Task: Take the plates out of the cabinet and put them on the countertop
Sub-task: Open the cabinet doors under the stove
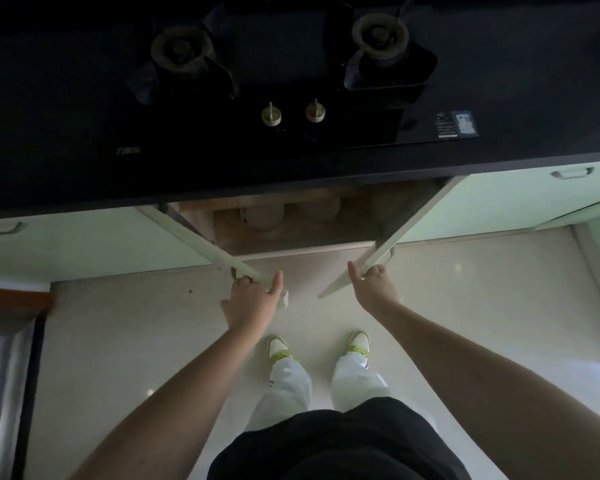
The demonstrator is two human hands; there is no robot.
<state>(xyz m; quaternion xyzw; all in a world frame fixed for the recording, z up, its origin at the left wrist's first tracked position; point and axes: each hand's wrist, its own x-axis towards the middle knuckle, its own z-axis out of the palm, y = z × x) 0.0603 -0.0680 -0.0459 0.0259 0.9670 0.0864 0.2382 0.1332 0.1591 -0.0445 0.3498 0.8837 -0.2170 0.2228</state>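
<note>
Both cabinet doors are swung out toward me and I've got one in each hand. My left hand [252,299] has its grip closed around the outer edge of the left door [201,242], fingers hooked over the handle side, thumb sticking up. My right hand [373,284] does the same on the right door [395,237], grip wrapped on the edge.

Stuff that could go sideways, as I see it: the desk [291,174] overhangs right above the opening, so reaching in means ducking, and lifting crockery out could clip that front lip. It's also really dim in there, so I could easily grab the wrong thing or knock a stack. The doors might swing back on my arms once I let go too.

The plates [264,216] are ahead of both grips, between the doors and deep on the shelf. Honestly they read as pale rounded stacks, maybe two side by side; too dark to tell plates from bowls or count them.
</note>
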